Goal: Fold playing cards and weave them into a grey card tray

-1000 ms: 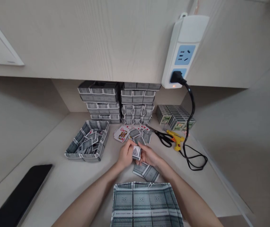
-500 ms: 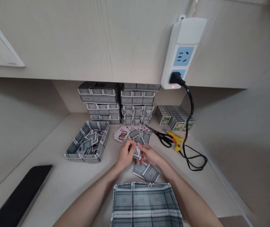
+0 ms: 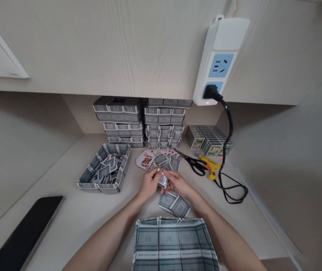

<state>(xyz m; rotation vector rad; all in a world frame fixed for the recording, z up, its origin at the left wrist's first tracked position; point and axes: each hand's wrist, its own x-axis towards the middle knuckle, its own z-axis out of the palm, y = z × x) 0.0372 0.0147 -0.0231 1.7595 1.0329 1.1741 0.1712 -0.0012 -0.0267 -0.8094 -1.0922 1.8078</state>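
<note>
Both hands meet over the middle of the desk and pinch a folded playing card (image 3: 163, 180) with a grey patterned back. My left hand (image 3: 149, 183) grips its left side, fingers curled. My right hand (image 3: 177, 183) closes on its right side. Just beneath them lie two joined grey-backed cards (image 3: 174, 204) flat on the desk. Loose cards (image 3: 156, 158), some face up, are scattered right behind the hands.
A card-built tray (image 3: 174, 244) sits at the near edge. Another tray (image 3: 104, 169) holds folded pieces at left. Stacked trays (image 3: 142, 122) stand at the back, card packs (image 3: 208, 140) at right. Scissors (image 3: 192, 162), a yellow glue gun (image 3: 211, 165), its black cord (image 3: 230, 188) and a phone (image 3: 22, 235) lie around.
The folded card has been turned and lowered slightly between my fingers, which have closed further over it. Both hands stay in the same spot.
</note>
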